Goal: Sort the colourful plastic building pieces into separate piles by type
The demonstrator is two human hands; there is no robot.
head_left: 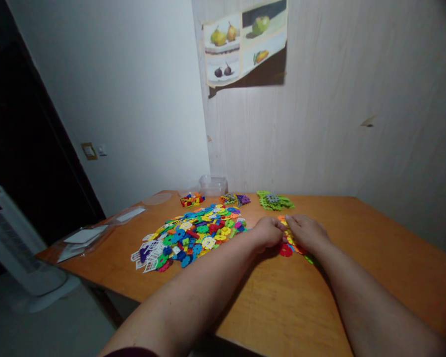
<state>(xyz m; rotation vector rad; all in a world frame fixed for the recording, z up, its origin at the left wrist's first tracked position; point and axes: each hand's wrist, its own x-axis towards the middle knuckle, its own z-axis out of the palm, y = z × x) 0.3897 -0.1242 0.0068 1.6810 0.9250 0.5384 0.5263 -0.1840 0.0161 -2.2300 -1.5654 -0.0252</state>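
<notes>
My left hand (270, 232) is at the left edge of a small heap of flat, flower-shaped plastic discs. Its fingers are curled closed, and whatever they grip is hidden. My right hand (307, 232) reaches over the heap's right side, fingers mostly stretched out and touching the discs. Between the hands, yellow and orange discs (290, 237) show, with a red disc (285, 250) nearer to me. To the left of my hands spreads a large mixed pile of colourful discs and building pieces (202, 229), with white lattice fence pieces (152, 254) at its left end.
Farther back on the wooden table (282, 307) lie small red, yellow and blue bricks (192, 200), purple and grey pieces (236, 199) and green pieces (275, 201). Clear plastic tubs (213, 186) stand by the wall. Plastic bags with white cards (84, 235) lie at the left edge.
</notes>
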